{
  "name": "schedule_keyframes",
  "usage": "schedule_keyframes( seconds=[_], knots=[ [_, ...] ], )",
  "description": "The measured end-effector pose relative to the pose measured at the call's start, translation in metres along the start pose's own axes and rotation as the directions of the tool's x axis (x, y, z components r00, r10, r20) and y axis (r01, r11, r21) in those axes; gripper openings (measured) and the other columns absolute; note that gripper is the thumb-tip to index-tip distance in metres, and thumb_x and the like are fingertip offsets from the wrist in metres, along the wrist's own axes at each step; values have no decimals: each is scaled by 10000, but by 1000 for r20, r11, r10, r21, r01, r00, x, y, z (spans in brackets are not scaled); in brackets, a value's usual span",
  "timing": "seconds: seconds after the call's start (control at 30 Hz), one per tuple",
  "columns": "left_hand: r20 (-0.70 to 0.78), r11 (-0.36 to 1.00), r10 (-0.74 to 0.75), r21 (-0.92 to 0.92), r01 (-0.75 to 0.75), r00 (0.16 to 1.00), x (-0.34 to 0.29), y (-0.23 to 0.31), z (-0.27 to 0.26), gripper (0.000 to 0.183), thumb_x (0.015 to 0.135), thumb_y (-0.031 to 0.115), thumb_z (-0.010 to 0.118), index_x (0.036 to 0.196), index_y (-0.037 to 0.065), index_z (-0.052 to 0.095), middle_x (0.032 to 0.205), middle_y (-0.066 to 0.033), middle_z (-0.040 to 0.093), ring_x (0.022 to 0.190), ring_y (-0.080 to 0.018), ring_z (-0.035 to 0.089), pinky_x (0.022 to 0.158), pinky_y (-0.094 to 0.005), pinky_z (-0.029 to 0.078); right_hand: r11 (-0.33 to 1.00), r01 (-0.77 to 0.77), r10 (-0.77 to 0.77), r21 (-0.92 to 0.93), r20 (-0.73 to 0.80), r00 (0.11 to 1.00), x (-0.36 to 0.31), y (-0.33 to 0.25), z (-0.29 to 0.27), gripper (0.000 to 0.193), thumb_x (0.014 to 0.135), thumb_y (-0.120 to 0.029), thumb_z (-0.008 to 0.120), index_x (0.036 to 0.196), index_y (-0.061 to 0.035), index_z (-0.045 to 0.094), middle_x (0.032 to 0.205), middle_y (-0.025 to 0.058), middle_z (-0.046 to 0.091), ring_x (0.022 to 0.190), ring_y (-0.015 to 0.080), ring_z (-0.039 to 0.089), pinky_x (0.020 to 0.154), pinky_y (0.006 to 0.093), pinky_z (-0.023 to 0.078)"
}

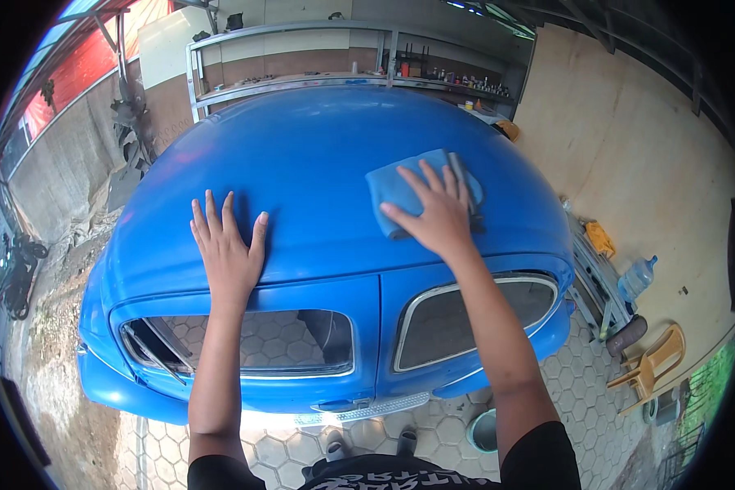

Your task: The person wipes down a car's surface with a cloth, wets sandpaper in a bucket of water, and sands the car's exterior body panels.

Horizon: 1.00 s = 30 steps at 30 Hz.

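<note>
A rounded blue car point(318, 163) fills the middle of the view, its roof nearest to me. My left hand point(230, 253) rests on the roof above the side window, fingers stretched out, with nothing in it. Farther right, my right hand point(437, 212) lies flat with spread fingers on a folded light-blue cloth point(386, 189), pressing it against the roof. One edge of the cloth looks grey. The hand covers the cloth's middle.
Behind the car runs a metal shelf point(302, 82) with bottles and cans. At right stand a plywood wall point(629, 147), a yellow chair point(660, 359) and a clear blue water jug point(637, 279). A bucket point(483, 431) sits on the paving near my feet.
</note>
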<state>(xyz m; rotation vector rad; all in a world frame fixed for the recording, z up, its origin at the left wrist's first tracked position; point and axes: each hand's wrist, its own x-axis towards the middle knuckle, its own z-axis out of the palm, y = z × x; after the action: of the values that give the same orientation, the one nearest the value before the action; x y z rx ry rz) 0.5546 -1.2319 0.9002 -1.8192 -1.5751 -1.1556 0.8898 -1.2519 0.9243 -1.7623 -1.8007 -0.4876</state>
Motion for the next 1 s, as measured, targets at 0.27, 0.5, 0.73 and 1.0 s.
schedule_keyframes(
  seconds=[0.27, 0.5, 0.73, 1.0],
  knots=[
    [3, 999, -25, -21, 26, 1000, 3, 11, 19, 686, 1015, 547, 496, 1473, 37, 467, 1574, -293, 327, 1518, -463, 181, 1225, -585, 138, 997, -61, 70, -54, 205, 976, 101, -46, 30, 882, 845, -868, 404, 1535, -322, 455, 1641, 95, 337, 1522, 463, 197, 1234, 598, 106],
    [-6, 997, 51, 57, -50, 999, 16, -47, -9, 673, 1015, 542, 485, 1502, 79, 439, 1575, -300, 315, 1521, -478, 153, 1208, -626, 113, 985, -152, 165, -76, 225, 960, 106, 6, 19, 913, 805, -897, 422, 1540, -356, 438, 1649, 72, 329, 1527, 406, 231, 1233, 560, 144],
    [-4, 997, 19, 76, -19, 1000, 14, -31, 1, 676, 1021, 530, 474, 1547, 118, 373, 1623, -256, 262, 1548, -436, 108, 1182, -686, 100, 988, -144, 154, -55, 267, 951, 137, -60, 40, 910, 823, -885, 408, 1540, -326, 446, 1656, 88, 304, 1515, 469, 213, 1220, 639, 90],
    [-1, 993, -117, 18, 117, 993, 8, -51, 2, 713, 1024, 544, 452, 1542, 63, 361, 1615, -281, 263, 1551, -436, 95, 1173, -701, 86, 975, 223, -214, 0, 274, 938, 140, -120, 55, 930, 787, -911, 434, 1543, -371, 428, 1662, 55, 302, 1532, 434, 190, 1243, 560, 49]
  ],
)
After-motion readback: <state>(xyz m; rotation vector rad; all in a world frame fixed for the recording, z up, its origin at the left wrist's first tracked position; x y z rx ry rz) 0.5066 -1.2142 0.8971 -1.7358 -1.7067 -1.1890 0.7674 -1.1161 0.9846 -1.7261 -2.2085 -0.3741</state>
